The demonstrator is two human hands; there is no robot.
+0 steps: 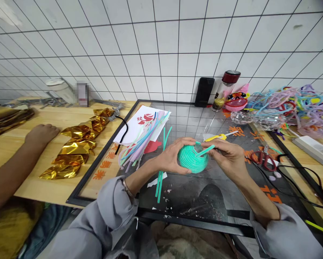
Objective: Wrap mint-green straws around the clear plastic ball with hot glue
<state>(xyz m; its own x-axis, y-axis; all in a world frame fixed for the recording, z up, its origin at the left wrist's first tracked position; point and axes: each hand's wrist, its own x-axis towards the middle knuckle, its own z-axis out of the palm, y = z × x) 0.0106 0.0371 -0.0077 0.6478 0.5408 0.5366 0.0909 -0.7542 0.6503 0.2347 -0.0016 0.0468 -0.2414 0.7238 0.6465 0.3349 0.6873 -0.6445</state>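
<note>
A turquoise-green ball-shaped piece (193,161), wound from ribbed coils with a small opening on top, is held above the dark glass-topped table (177,201). My left hand (174,158) wraps round its left side, thumb below and fingers over the top. At the opening, a flat green strip (206,150) sticks out to the upper right, pinched between the thumb and fingers of my right hand (227,156). Loose green strips (159,187) lie under my left wrist. Just behind my right hand is a yellow utility knife (216,137).
Left of centre, a bundle of pastel strips (142,142) lies on white paper (131,126). Red scissors (263,160) and black cables (293,190) lie right. A phone (204,92), a jar (226,90) and tangled strips (285,104) line the back. Gold foil (77,147) and another person's hand (41,136) are left.
</note>
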